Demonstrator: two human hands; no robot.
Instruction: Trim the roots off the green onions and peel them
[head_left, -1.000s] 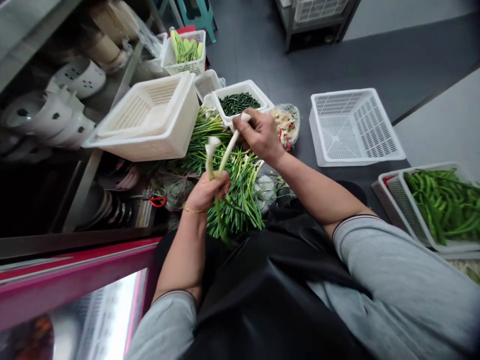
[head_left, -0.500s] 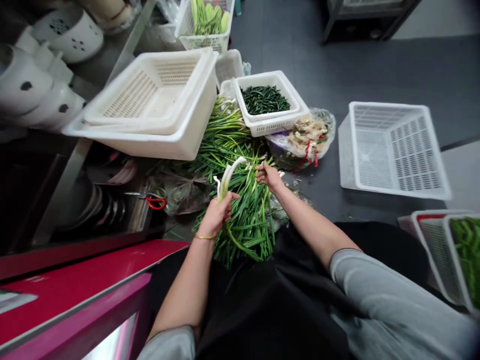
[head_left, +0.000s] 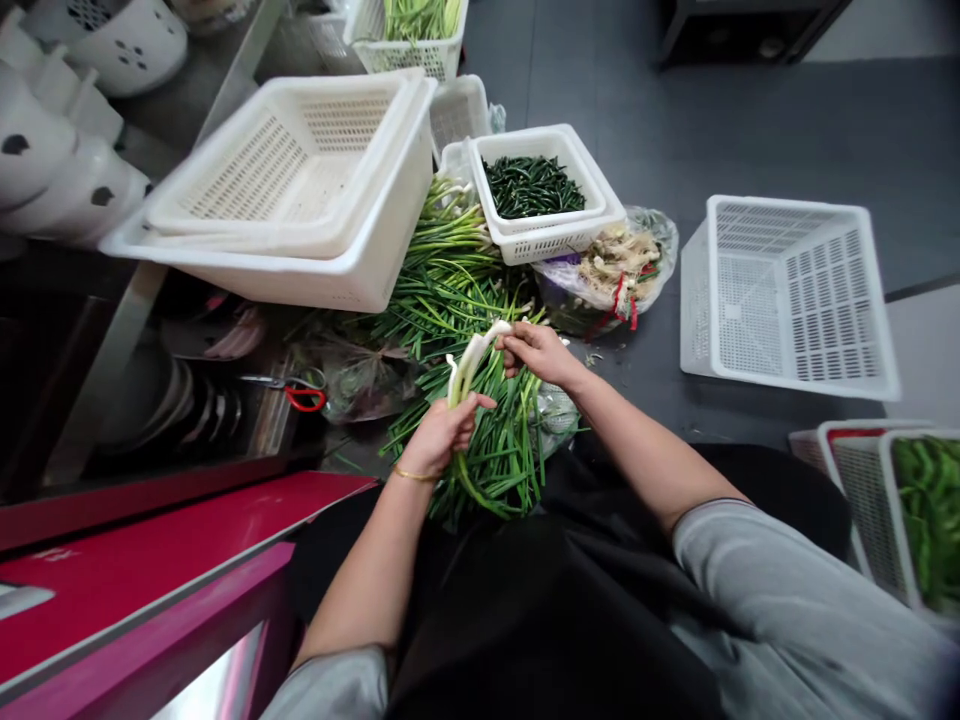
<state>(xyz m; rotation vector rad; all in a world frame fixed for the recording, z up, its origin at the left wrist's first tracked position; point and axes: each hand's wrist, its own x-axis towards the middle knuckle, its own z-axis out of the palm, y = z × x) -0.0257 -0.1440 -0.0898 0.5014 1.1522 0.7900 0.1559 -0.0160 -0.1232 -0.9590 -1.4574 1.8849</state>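
Note:
My left hand (head_left: pixel 444 436) is wrapped round a few green onions (head_left: pixel 469 365), their white ends pointing up and to the right. The fingers of my right hand (head_left: pixel 534 352) are pinched together at the white tip of these stalks. Below and behind both hands lies a large pile of green onions (head_left: pixel 435 300) with long dark green leaves. Just beyond my right hand, a clear plastic bag (head_left: pixel 652 235) holds pale roots and trimmings, with a red tie on it.
Large white baskets (head_left: pixel 375 250) stand at the left, a basket of dark green chillies (head_left: pixel 532 188) beyond the pile. An upright white crate (head_left: pixel 757 320) is at the right, above a basket of green peppers (head_left: pixel 930 510). Red-handled scissors (head_left: pixel 304 397) lie left.
My right hand has moved left onto the white end of the stalks and now pinches there. My left hand still holds the green onions. The view has shifted slightly.

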